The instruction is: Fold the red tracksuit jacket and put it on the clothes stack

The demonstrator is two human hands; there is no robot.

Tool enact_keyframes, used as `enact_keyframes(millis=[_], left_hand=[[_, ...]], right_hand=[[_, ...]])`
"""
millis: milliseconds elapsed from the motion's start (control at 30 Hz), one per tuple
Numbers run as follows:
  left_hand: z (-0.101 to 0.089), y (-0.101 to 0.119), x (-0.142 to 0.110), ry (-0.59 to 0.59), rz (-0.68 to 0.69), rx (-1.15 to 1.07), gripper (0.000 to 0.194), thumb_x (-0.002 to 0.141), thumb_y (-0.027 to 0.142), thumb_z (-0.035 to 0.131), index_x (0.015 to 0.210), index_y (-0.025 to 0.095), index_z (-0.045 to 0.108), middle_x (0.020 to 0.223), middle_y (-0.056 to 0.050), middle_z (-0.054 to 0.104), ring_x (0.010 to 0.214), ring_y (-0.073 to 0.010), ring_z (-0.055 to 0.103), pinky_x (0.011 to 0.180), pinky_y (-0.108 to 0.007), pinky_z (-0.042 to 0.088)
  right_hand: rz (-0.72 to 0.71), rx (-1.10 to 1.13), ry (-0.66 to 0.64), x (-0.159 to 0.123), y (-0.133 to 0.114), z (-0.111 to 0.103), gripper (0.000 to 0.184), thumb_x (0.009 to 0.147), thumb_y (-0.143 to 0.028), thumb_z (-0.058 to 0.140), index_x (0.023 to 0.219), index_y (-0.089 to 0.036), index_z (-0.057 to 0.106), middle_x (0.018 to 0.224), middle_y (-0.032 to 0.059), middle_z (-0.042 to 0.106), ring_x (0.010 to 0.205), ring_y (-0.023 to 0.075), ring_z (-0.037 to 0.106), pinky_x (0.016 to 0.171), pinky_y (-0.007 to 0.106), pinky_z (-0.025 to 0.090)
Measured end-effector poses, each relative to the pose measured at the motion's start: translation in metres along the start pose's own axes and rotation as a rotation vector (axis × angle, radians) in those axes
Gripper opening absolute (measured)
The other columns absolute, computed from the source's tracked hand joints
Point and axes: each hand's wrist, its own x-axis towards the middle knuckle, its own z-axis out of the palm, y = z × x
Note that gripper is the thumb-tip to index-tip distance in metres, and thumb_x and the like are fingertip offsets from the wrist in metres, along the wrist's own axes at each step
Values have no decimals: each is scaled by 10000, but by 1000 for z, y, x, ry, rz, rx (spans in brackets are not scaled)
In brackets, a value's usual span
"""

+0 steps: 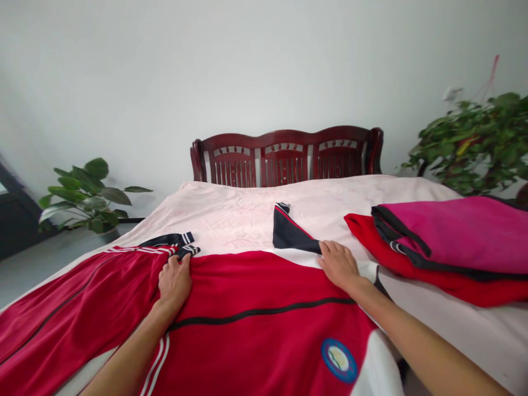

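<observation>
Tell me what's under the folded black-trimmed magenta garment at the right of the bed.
Under the magenta garment lies a red fabric garment, showing past its left and lower edges, on the pale pink bedsheet. The red garment's middle and anything else beneath are covered.

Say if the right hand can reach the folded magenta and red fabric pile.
Probably yes: the right hand rests near the folded magenta and red fabric pile, and only pale bedsheet lies between them.

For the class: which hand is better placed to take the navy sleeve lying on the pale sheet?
The right hand, probably: its fingertips touch the navy sleeve. The left hand rests on red fabric, farther off, beside a striped cuff.
</observation>
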Motion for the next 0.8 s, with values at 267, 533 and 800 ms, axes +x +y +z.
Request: enact_keyframes(millis=[267,533,800], left_hand=[[9,40,-40,-81,318,16,550,976,451,423,1469,209,445,1490,-160,485,1390,-315,420,1132,-467,327],[5,34,-56,-109,323,42,550,969,424,457,1473,204,441,1502,-181,471,1399,-341,418,1122,-530,327],[-6,8,-144,-21,561,-42,564,941,474,493,1479,322,417,1526,-106,458,1408,-321,412,1117,-530,375]], right_hand=[[-197,135,-75,-39,-37,23,588,976,-493,345,1470,-187,435,1553,130,391,1434,318,327,1141,566,247],[-91,41,-80,-53,24,20,519,965,-373,393,1419,-141,498,1485,154,484,1397,291,406,1158,480,268],[-376,200,72,-149,2,0,559,975,-465,412,1488,-243,412,1517,89,457,1418,254,380,1150,486,307]])
